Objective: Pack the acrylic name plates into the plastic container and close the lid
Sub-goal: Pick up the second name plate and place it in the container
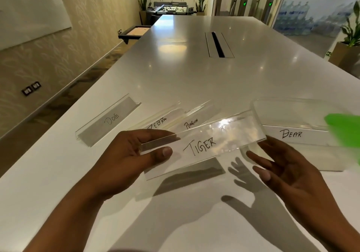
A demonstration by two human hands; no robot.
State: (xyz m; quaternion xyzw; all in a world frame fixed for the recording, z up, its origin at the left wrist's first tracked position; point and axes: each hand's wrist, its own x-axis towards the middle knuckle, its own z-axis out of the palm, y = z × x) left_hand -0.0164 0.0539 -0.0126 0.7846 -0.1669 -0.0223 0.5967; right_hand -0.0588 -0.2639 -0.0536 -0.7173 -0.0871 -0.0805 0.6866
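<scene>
My left hand [134,154] grips the left end of a clear acrylic name plate marked TIGER [202,144], held above the white table. Just under the plate's right end, my right hand [286,171] is open with spread fingers and does not grip it. The clear plastic container [292,113] stands at the right with a plate marked BEAR [292,134] inside. Its green lid [344,130] shows blurred at the right edge. Plates marked DOG [109,121], ZEBRA [157,124] and PENGUIN [191,123] lie on the table beyond my hands.
The long white table [185,72] stretches ahead, with a cable slot [218,45] in its middle. The table's left edge drops to a carpeted floor beside a wall. Potted plants and a glass partition stand at the far right.
</scene>
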